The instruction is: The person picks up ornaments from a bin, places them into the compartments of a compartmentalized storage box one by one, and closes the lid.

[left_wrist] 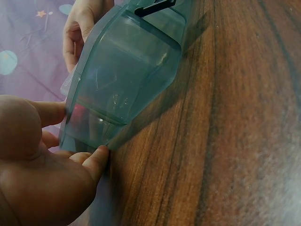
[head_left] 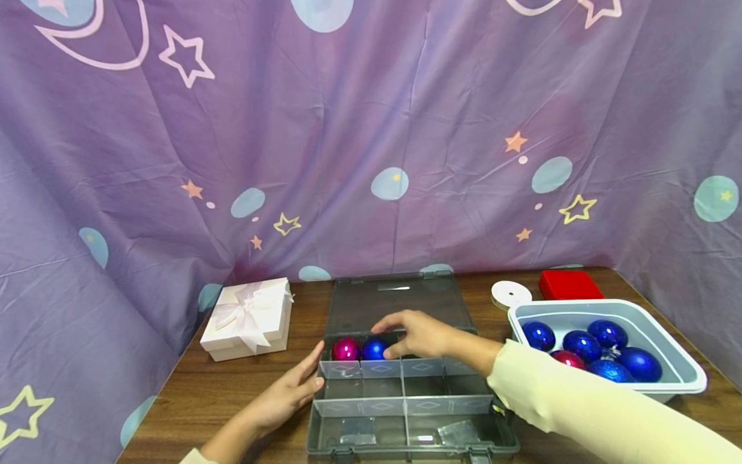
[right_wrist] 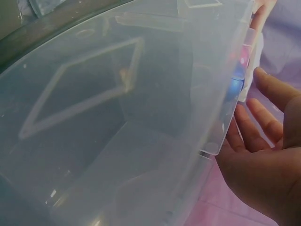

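Observation:
A grey see-through compartment box [head_left: 406, 406] lies with its lid [head_left: 400, 301] folded back. In its rear row, a shiny pink ball [head_left: 346, 349] and a shiny blue ball [head_left: 373, 348] sit side by side at the left. My right hand [head_left: 420, 334] hovers over that row beside the blue ball, fingers loosely bent; the right wrist view shows its thumb and fingers spread, with the blue ball [right_wrist: 234, 87] apart from them. Along the box's left side, my left hand [head_left: 286, 393] rests with extended fingers touching the rim and outer wall.
At the right stands a pale tub [head_left: 690, 361] with several blue balls [head_left: 640, 364] and a red one [head_left: 568, 358]. Behind it are a red box [head_left: 570, 285] and a white ribbon spool [head_left: 511, 294]. A white gift box [head_left: 246, 319] with a bow stands at the left.

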Demonstrator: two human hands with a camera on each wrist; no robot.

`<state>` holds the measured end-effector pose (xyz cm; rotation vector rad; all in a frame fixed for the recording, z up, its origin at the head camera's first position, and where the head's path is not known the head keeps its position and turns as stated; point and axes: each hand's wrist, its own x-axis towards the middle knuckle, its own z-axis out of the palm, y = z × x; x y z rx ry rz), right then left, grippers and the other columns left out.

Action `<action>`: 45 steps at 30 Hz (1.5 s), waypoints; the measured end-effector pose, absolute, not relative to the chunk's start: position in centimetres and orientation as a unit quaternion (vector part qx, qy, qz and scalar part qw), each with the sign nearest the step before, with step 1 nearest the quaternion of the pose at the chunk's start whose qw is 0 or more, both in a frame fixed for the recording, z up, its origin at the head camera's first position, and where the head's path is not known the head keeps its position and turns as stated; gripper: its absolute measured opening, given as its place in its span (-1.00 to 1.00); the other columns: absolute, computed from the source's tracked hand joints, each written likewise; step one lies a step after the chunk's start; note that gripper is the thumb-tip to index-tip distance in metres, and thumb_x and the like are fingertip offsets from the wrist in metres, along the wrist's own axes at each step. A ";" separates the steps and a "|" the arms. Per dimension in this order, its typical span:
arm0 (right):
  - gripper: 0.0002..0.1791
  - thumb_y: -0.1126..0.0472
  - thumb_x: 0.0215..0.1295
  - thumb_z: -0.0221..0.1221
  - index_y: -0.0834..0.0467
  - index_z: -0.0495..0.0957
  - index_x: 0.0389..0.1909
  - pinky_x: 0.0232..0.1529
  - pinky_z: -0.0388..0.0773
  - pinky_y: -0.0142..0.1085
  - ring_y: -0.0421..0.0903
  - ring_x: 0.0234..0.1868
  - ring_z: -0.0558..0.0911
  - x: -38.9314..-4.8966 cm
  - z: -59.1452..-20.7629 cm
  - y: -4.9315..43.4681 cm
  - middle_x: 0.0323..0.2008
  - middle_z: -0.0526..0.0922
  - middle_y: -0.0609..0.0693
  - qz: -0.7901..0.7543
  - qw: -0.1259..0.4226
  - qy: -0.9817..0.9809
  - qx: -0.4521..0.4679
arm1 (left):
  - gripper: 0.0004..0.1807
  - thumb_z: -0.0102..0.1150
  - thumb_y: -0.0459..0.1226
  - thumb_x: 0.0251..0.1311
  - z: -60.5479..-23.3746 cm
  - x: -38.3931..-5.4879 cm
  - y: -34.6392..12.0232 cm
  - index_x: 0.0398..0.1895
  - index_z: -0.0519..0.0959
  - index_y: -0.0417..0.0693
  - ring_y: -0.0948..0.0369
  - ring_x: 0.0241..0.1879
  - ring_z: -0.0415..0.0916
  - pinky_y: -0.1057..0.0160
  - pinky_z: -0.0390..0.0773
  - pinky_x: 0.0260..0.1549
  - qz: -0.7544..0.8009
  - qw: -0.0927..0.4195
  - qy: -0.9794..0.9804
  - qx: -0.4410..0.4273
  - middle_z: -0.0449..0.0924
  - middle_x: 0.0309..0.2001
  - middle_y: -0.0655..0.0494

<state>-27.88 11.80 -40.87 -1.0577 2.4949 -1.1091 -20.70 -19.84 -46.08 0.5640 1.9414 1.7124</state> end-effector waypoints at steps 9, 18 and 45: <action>-0.49 0.23 0.19 0.45 0.27 0.63 0.17 0.31 0.54 0.09 0.16 0.23 0.63 -27.9 -40.7 11.9 0.12 0.72 0.15 -0.375 0.102 0.847 -0.363 | -0.15 -0.11 -0.28 0.59 -46.0 -20.7 -19.8 0.67 -0.41 -0.06 -0.23 0.59 -0.43 -0.24 -0.08 0.50 0.630 0.243 0.709 0.204 -0.63 0.61 -0.32; -0.48 0.24 0.22 0.44 0.27 0.61 0.20 0.37 0.47 0.14 0.18 0.27 0.60 -27.8 -40.5 12.3 0.17 0.69 0.17 -0.388 0.108 0.845 -0.353 | -0.17 -0.15 -0.32 0.60 -46.2 -20.7 -19.9 0.67 -0.41 -0.07 -0.24 0.59 -0.42 -0.24 -0.07 0.49 0.629 0.242 0.708 0.209 -0.63 0.61 -0.32; -0.42 0.21 0.27 0.41 0.33 0.54 0.27 0.24 0.60 0.06 0.23 0.31 0.54 -25.9 -39.6 15.3 0.24 0.60 0.29 -0.441 0.129 0.820 -0.342 | -0.15 -0.12 -0.30 0.60 -46.6 -20.8 -20.2 0.68 -0.40 -0.03 -0.29 0.58 -0.51 -0.32 -0.15 0.50 0.647 0.248 0.692 0.201 -0.62 0.60 -0.39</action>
